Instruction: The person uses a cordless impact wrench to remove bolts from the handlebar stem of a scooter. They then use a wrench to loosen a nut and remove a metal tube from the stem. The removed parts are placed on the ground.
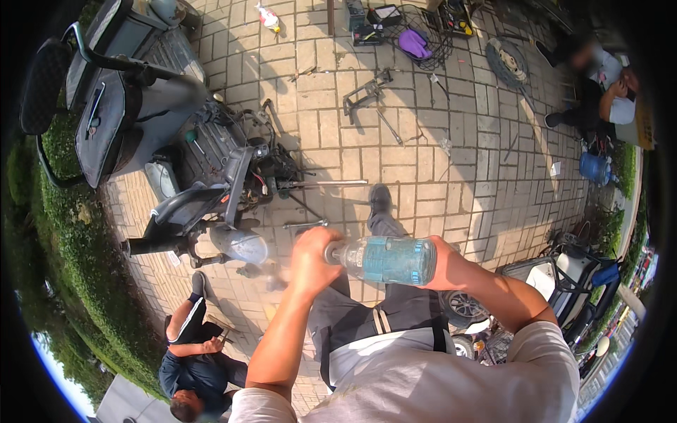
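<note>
I hold a clear plastic bottle with a blue label (390,259) on its side in front of my body. My left hand (316,257) is closed around its narrow neck end, and my right hand (444,264) grips its wide base end. A faint blurred patch left of my left hand is too unclear to tell. Beyond my hands, my shoe (380,201) is on the paving, near a long metal rod (329,183).
A partly dismantled scooter (190,169) stands left; another vehicle (564,289) is at the lower right. People crouch or sit at lower left (187,366) and upper right (606,95). A metal frame (367,92), tyre (508,63), tool boxes (367,35) and blue jug (594,168) lie around.
</note>
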`<state>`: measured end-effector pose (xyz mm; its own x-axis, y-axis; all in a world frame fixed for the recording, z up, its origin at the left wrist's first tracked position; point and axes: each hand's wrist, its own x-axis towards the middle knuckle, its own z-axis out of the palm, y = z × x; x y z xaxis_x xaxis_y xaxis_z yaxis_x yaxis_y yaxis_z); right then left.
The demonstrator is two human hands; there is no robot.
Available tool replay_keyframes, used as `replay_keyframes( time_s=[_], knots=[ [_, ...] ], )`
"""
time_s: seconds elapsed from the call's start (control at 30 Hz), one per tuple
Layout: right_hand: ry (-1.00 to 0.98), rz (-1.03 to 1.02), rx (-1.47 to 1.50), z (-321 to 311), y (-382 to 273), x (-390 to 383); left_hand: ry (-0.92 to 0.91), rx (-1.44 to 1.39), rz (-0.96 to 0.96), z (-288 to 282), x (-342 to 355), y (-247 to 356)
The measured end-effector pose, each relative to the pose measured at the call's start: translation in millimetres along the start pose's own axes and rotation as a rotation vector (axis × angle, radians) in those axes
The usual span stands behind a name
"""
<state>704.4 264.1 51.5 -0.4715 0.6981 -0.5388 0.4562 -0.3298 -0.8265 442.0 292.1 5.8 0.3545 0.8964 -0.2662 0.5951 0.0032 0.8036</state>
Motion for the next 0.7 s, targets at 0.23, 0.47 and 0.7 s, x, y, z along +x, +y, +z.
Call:
replay_keyframes(
  time_s=[0.23,0.47,0.7],
  knots=[
    [-0.053,-0.390,-0.501,-7.4,-140.9,-24.2,-0.130,0.149,0.071,-116.9,-65.8,100.0],
    [-0.215,-0.386,-0.484,49.0,-232.2,17.9,0.226,0.134,0.060,-188.1,-125.9,72.0],
    [-0.217,-0.326,-0.098,165.8,-388.2,100.5,0.507,-0.036,0.069,-337.4,-147.3,-17.3]
  ],
)
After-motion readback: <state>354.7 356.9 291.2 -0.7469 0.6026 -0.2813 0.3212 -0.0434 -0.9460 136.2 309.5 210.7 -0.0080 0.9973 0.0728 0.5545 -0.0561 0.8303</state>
